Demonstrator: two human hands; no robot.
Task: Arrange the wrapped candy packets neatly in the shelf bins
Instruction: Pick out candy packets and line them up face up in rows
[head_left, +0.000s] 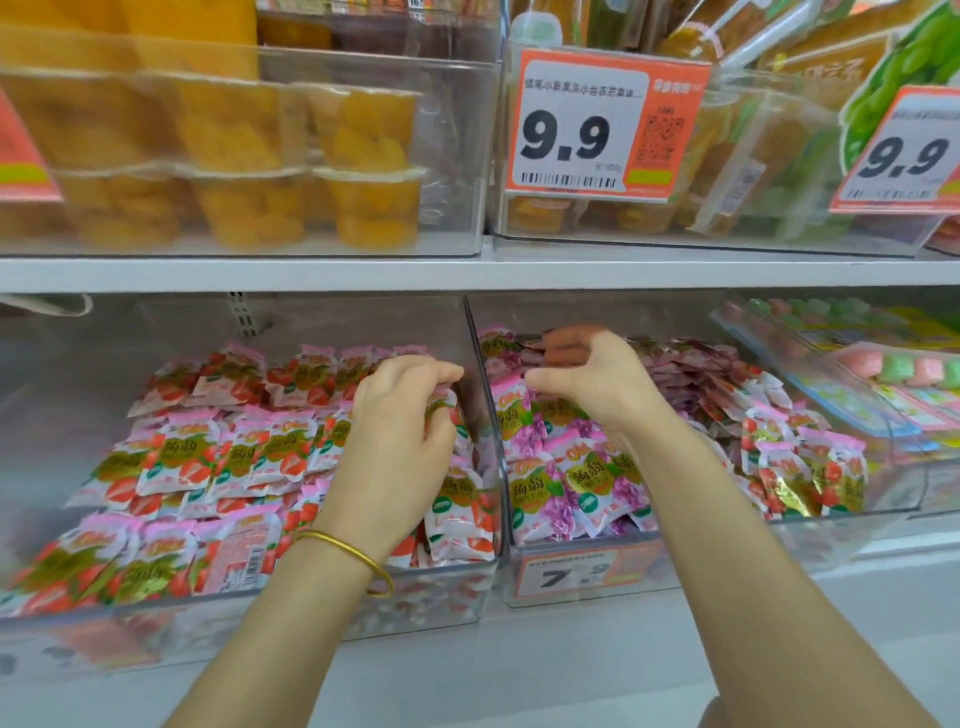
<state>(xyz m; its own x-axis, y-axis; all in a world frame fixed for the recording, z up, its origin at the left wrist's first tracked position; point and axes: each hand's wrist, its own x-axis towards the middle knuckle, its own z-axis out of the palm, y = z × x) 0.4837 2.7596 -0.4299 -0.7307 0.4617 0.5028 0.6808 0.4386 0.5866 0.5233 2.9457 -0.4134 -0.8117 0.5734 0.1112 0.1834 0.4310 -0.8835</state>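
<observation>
the left hand (400, 415) pinched a strawberry packet (444, 402) just left of the clear divider (480, 379); the right hand (582, 371) hovered half-curled, seemingly empty, over the grape packets (561, 467) right of it. sorting looked midway; next, seating that packet in the strawberry bin (311, 597).

Two clear bins are sitting side by side on the lower shelf (571, 670): the left bin (311, 603) at lower left of the frame, the right bin (727, 551) at centre right, both holding candy packets (176, 457). Jelly cups (363, 171) are standing in a bin at upper left, price tags (587, 130) hanging at upper right.
</observation>
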